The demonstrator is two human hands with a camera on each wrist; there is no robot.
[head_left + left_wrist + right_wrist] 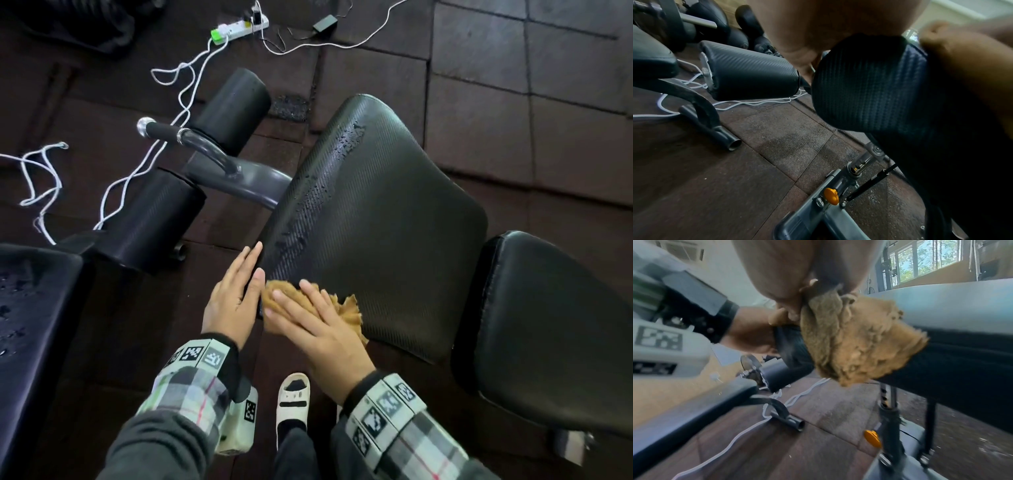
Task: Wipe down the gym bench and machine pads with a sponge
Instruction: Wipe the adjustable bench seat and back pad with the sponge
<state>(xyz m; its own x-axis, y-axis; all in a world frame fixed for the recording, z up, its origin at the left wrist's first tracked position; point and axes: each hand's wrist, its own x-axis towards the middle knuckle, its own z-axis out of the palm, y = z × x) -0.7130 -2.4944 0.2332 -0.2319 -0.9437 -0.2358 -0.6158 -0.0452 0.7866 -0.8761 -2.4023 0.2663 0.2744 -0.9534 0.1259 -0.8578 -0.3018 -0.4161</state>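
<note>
The floor (513,85) of dark rubber tiles fills the head view, with white cables (144,164) trailing across it toward 11 o'clock. On it stands the gym bench, whose textured seat pad (376,212) runs with its long axis from about 7 o'clock to 1 o'clock; a band of water droplets (322,171) lies along its 10 o'clock edge. A second, smoother pad (555,325) sits just beside it at 4 o'clock, and two roller pads (236,106) lie toward 10 o'clock. The left hand (233,301) rests with straight fingers pressed together against the seat pad's near corner, steadying its side. The right hand (315,329) presses its fingers, spread and flat, on the tan sponge (346,308), which looks ragged and cloth-like, at the pad's 7 o'clock end. The unwiped droplets lie ahead of the right fingers toward 12 o'clock, so the right hand is likely best placed to stroke along the pad.
</note>
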